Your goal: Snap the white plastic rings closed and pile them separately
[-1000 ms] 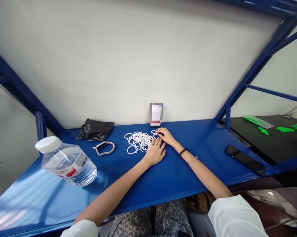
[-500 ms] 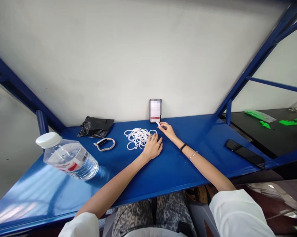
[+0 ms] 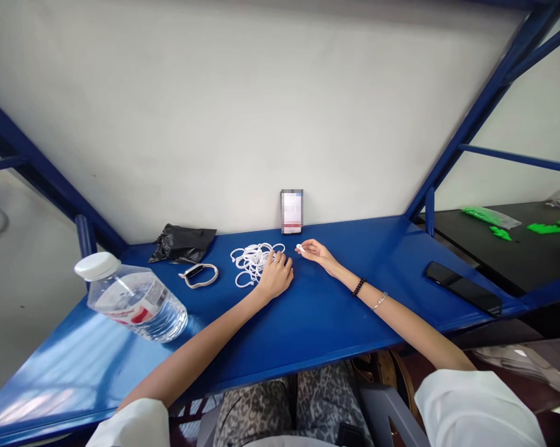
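A loose pile of white plastic open rings with small knobbed ends, like shower curtain rings (image 3: pixel 248 264), lies on the blue table (image 3: pixel 326 323). My left hand (image 3: pixel 276 276) rests palm down at the pile's right side, its fingers apart and touching the nearest rings. To the right of the pile and just above the table, my right hand (image 3: pixel 320 254) pinches a small white plastic ring (image 3: pixel 300 248) between thumb and fingertips. The fingers hide much of that ring, so its full shape does not show.
A phone (image 3: pixel 292 212) leans upright against the wall behind the rings. To the left are a watch (image 3: pixel 200 277), a black plastic bag (image 3: pixel 182 243) and a large water bottle (image 3: pixel 135 301). Another phone (image 3: pixel 464 288) lies at right. Green pieces (image 3: pixel 545 229) lie on a black table.
My right hand has drawn back from the upright phone toward me, still pinching the white piece. My left hand has shifted slightly left along with the rings in view.
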A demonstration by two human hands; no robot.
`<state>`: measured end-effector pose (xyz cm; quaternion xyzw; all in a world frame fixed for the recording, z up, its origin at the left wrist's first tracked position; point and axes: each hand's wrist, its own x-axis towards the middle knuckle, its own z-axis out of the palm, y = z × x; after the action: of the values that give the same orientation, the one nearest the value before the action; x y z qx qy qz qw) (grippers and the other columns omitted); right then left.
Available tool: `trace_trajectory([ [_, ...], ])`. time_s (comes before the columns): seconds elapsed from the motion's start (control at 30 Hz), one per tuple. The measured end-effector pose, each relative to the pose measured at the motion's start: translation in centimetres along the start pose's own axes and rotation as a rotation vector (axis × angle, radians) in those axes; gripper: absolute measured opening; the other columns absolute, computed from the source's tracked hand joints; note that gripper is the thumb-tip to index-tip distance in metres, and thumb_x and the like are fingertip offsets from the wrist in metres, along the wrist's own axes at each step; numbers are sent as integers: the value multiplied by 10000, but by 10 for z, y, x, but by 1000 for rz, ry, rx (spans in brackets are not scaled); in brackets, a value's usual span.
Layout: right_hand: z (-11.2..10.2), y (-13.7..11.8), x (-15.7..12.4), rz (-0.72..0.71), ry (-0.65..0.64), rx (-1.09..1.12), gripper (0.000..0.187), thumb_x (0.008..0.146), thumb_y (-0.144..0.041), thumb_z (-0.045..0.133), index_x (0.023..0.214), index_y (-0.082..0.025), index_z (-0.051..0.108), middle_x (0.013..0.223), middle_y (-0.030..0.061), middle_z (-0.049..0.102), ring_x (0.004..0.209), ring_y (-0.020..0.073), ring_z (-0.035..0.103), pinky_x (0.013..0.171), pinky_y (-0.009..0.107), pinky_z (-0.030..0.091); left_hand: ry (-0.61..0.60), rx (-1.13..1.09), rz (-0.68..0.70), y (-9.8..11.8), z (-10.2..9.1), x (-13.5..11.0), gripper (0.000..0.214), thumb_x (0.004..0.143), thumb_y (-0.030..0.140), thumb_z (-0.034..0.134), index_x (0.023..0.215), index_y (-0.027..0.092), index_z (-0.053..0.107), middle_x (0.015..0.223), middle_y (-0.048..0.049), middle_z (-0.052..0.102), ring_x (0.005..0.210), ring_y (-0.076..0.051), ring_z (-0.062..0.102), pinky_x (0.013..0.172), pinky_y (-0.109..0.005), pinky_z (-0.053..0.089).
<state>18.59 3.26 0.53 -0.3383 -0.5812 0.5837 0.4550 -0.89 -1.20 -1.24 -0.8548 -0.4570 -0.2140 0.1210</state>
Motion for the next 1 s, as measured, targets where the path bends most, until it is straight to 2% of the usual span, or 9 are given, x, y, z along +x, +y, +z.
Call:
trace_trajectory([
  [0.13,4,0,-8,-11,-5,30,487,672,-333,812,1105,-236,612,1111,68,702,1083,206,648,1051,436,424,70,-47,4,-3,-1,-2,301,953,238,396,1081,123,644,1159,-181,651,1234,-316,532,1098,-532,358],
  [0.3,22,2,-20,-18,43,1,369,676,-320,805,990,-223,639,1134,63,675,1084,204,636,1018,395,461,142,-231,-32,7,-6,-2,347,972,354,430,1219,151,565,1220,-157,629,1227,-291,550,1062,-478,424],
  [0.4,31,0,-28,-53,122,-4,337,684,-317,800,957,-237,619,1093,39,654,1040,194,642,934,354,509,132,-503,-144,15,-10,-2,402,950,403,487,1293,193,493,1260,-138,599,1187,-270,582,993,-439,488],
  [0.53,35,-5,-35,-49,150,-43,341,663,-337,815,913,-232,608,1030,36,646,1019,217,643,863,355,540,98,-980,-302,21,-13,0,379,933,406,517,1252,202,500,1259,-126,594,1027,-210,665,918,-390,540],
  [0.67,34,-5,-36,-36,148,-73,367,645,-358,823,901,-229,594,997,38,633,1009,225,637,846,368,551,61,-1230,-406,21,-15,1,378,894,431,572,1177,182,551,1191,-131,632,999,-225,680,882,-387,557],
  [0.77,33,-2,-36,-70,156,-116,376,627,-355,833,869,-225,576,1007,30,597,993,205,621,841,360,557,49,-1277,-393,22,-15,1,368,888,427,580,1162,181,571,1170,-123,639,1002,-222,677,878,-378,562],
  [0.9,33,2,-36,-150,158,-158,379,606,-353,838,804,-213,546,1005,15,549,936,172,612,839,359,567,103,-1172,-313,25,-13,-1,312,901,424,553,1100,192,615,1204,-111,605,954,-197,673,795,-335,586],
  [1.0,35,1,-38,-218,142,-248,334,646,-357,812,805,-210,557,1008,19,535,925,164,607,821,354,574,135,-1113,-298,24,-11,-2,280,912,418,535,1053,197,633,1176,-98,610,914,-185,667,741,-314,589],
])
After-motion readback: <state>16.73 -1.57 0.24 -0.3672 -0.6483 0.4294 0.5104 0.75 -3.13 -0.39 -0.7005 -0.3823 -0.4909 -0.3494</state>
